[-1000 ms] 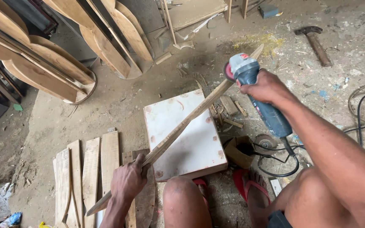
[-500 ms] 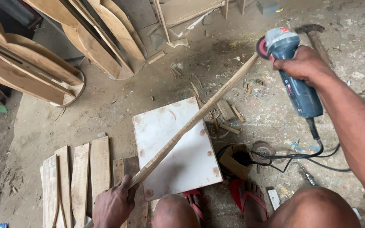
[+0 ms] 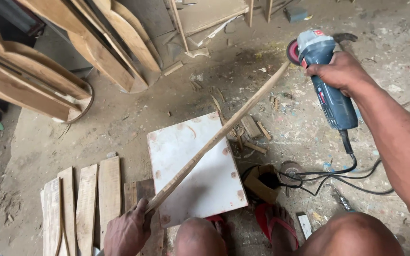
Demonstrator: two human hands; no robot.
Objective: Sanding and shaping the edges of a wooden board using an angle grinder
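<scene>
My left hand [image 3: 126, 231] grips the near end of a long thin wooden strip [image 3: 217, 137] that runs diagonally up to the right over a white square board [image 3: 193, 182]. My right hand [image 3: 340, 71] holds a blue angle grinder [image 3: 326, 78] with a red disc at its head. The disc sits right at the strip's far tip, near the top right. The grinder's black cord [image 3: 347, 170] loops down to the floor by my knees.
Curved wooden pieces [image 3: 39, 76] lean at the top left. Several flat wooden slats [image 3: 84, 204] lie at the lower left. Wood offcuts [image 3: 252, 128], a small cardboard box [image 3: 262, 182], a spare disc [image 3: 290, 169] and a hammer [image 3: 345, 37] lie on the dusty floor.
The grinder moved from partway along the strip up to its far tip, then stayed there. The strip's far end swung slightly and my left hand dropped lower in view.
</scene>
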